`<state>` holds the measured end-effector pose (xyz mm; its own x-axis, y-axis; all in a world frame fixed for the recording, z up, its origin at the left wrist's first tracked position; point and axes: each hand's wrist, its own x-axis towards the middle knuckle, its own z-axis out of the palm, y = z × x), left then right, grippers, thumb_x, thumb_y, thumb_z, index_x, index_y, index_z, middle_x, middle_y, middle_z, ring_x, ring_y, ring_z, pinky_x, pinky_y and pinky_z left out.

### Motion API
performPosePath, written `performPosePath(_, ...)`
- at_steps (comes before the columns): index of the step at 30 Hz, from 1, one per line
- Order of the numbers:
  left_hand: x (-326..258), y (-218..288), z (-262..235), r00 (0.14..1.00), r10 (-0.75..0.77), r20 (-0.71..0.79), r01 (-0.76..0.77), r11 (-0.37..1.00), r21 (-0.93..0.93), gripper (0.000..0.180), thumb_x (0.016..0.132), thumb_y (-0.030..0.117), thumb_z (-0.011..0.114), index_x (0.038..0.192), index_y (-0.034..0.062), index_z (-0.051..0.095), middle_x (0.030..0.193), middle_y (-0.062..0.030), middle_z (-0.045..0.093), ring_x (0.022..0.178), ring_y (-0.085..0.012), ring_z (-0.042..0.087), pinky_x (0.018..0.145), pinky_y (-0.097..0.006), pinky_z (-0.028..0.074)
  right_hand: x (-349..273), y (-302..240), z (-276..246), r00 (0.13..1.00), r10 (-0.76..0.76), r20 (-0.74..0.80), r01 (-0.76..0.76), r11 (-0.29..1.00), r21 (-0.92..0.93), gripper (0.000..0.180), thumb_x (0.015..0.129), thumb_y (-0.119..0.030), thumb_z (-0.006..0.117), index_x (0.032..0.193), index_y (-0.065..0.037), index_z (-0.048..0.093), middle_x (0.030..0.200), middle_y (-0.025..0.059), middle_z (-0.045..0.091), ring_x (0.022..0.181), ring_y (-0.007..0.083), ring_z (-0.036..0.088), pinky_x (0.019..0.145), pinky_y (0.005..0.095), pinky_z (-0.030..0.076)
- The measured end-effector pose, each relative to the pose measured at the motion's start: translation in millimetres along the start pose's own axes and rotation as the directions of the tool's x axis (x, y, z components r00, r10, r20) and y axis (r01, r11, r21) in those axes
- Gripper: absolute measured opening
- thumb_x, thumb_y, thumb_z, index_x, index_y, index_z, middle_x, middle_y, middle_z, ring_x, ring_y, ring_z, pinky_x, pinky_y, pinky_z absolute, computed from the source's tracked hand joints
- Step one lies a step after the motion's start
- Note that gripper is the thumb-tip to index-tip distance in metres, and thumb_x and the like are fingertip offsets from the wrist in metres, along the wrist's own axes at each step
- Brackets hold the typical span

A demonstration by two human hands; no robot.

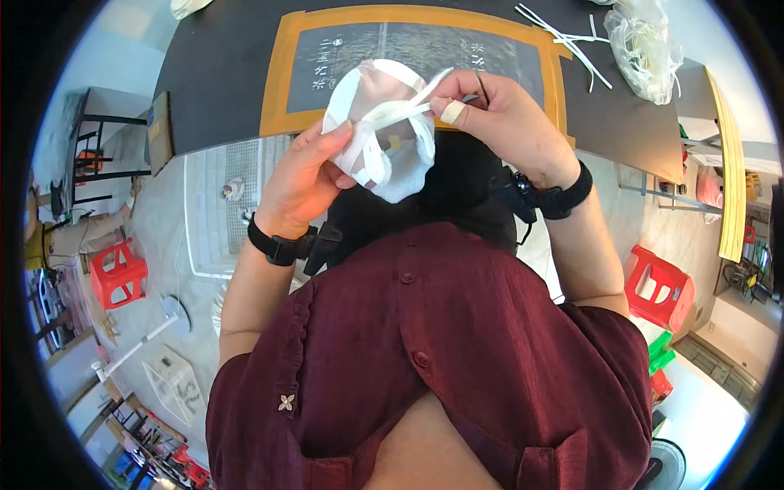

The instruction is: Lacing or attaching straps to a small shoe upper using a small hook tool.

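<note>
In front of my chest is a round white piece [394,175], with a pale band round its edge and a see-through middle. I cannot make out its exact kind. My left hand [306,175] grips its left side, thumb on the near face and fingers behind. White flat strips [390,114] cross over the piece. Between thumb and fingertips, my right hand [498,118] pinches the end of a strip at the piece's upper right. A thin dark tool [483,88] sticks up from among the right fingers. Pale tape [453,112] wraps a right-hand digit.
Orange tape [282,73] frames a clear sheet on the dark table [216,82]. Loose white strips [572,45] and a plastic bag [645,49] of strips lie at its far right. A white plastic basket [196,220] stands below left. Red stools [118,273] stand at both sides.
</note>
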<state>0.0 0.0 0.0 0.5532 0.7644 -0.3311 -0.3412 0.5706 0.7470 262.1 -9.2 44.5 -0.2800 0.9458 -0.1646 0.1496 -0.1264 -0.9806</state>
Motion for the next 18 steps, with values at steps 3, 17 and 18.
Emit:
performPosePath(3,0.9,0.2,-0.3,0.997,0.075,0.003,-0.074,0.995,-0.066,0.026,0.097,0.023,0.056,0.116,0.0045,0.059,0.095,-0.0024,0.065,0.078,-0.0076,0.058,0.056,-0.021,0.040,-0.8,1.2,-0.2,0.999,-0.035,0.025,0.035,0.999,0.012,0.021,0.092,-0.019,0.064,0.103,-0.002,0.066,0.089,-0.0023,0.064,0.083,0.0056,0.055,0.078,0.0225,0.044)
performPosePath(17,9.9,-9.6,-16.0,0.991,0.089,0.096,-0.056,0.951,-0.304,0.034,0.098,0.025,0.051,0.125,0.0035,0.053,0.105,-0.0037,0.065,0.077,-0.0092,0.059,0.053,-0.022,0.041,16.6,20.8,-10.9,0.974,0.177,0.139,-0.201,0.963,0.178,0.025,0.092,-0.029,0.066,0.102,-0.006,0.067,0.083,-0.0067,0.058,0.066,0.0021,0.038,0.055,0.0180,0.029)
performPosePath(18,9.7,-9.3,-13.9,0.991,0.088,0.099,-0.054,0.952,-0.302,0.034,0.098,0.025,0.051,0.125,0.0035,0.053,0.105,-0.0037,0.065,0.077,-0.0092,0.059,0.053,-0.022,0.041,18.0,24.1,-12.9,0.975,0.176,0.136,-0.199,0.963,0.179,0.025,0.092,-0.029,0.066,0.102,-0.006,0.067,0.083,-0.0067,0.058,0.066,0.0021,0.038,0.055,0.0180,0.029)
